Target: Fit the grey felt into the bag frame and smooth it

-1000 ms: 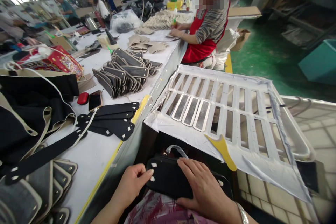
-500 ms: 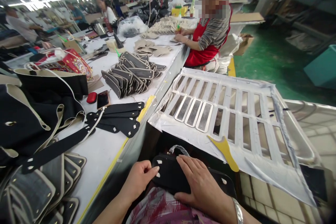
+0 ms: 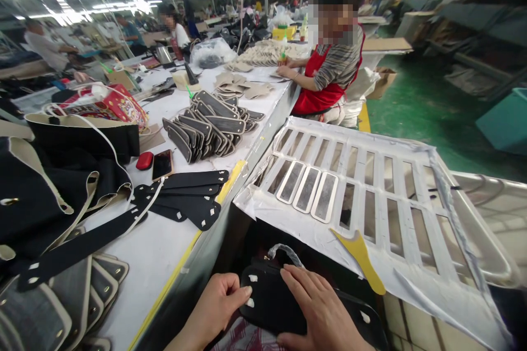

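A black leather-like bag piece point(image 3: 272, 299) with rounded ends lies across my lap. Small white tabs stick up from its surface at both ends. My left hand point(image 3: 218, 307) is closed at its left end, the thumb pressing beside a white tab point(image 3: 250, 303). My right hand point(image 3: 315, 304) rests flat over its middle, fingers stretched out and slightly apart. Behind it curves a handle point(image 3: 284, 249) wrapped in clear plastic. What lies under the piece is hidden.
Black straps point(image 3: 181, 197), stacked grey pieces with pale edges point(image 3: 209, 126) and a phone point(image 3: 162, 164) lie on the table at left. A slotted white rack point(image 3: 354, 175) holds pale-framed pieces and a yellow tool point(image 3: 362, 263). A co-worker in a red apron point(image 3: 315, 93) sits beyond.
The view has tilted up slightly, so the tables and rack sit lower in the picture. Both hands keep much the same places on the black piece.
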Motion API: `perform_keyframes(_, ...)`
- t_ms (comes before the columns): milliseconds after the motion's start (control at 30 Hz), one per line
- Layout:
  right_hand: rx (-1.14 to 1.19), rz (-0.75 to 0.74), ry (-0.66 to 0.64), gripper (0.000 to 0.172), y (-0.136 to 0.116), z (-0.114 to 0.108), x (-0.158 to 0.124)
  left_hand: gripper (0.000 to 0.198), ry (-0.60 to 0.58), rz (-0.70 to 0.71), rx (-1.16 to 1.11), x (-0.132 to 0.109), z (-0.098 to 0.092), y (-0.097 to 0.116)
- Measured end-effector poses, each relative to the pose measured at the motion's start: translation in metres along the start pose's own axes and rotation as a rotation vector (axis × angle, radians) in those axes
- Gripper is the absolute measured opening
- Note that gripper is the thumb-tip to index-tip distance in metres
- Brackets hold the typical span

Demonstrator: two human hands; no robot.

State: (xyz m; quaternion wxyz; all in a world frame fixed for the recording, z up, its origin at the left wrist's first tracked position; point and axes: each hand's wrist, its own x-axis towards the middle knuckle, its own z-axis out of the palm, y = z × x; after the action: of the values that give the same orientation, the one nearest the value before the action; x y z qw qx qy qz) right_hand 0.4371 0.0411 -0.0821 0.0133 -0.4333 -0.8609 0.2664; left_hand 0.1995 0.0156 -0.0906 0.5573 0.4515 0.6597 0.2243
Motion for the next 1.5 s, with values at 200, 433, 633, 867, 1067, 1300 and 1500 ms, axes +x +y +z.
perform_keyframes(200, -0.077, -0.07, 0.051, 0.095, 0.002, 0.004, 0.003, 0.037, 0.051, 0.028, 0.199, 0.002, -0.005, 0.005)
perform_keyframes(433, -0.249, -0.301, 0.132, 0.081, 0.003, 0.002, 0.009, 0.035, 0.061, -0.035, 0.212, -0.001, -0.008, 0.011)
perform_keyframes(633, -0.257, -0.302, 0.136, 0.08, 0.002, 0.004, 0.01, 0.033, 0.004, -0.014, -0.002, 0.007, -0.015, 0.007)
perform_keyframes(867, -0.226, -0.286, 0.121, 0.077, -0.001, 0.002, 0.008, 0.031, -0.082, -0.055, -0.199, 0.006, -0.016, 0.009)
perform_keyframes(1067, -0.18, -0.271, 0.116, 0.075, -0.003, 0.0, 0.005, 0.03, -0.016, -0.039, 0.03, -0.004, -0.013, 0.008)
perform_keyframes(1300, -0.163, -0.259, 0.091, 0.076, -0.002, -0.002, 0.006, 0.034, -0.032, -0.113, -0.12, -0.006, -0.007, 0.005)
perform_keyframes(1500, -0.19, -0.276, 0.048, 0.081, 0.003, 0.0, 0.007, 0.037, -0.09, -0.123, -0.234, -0.009, -0.005, 0.012)
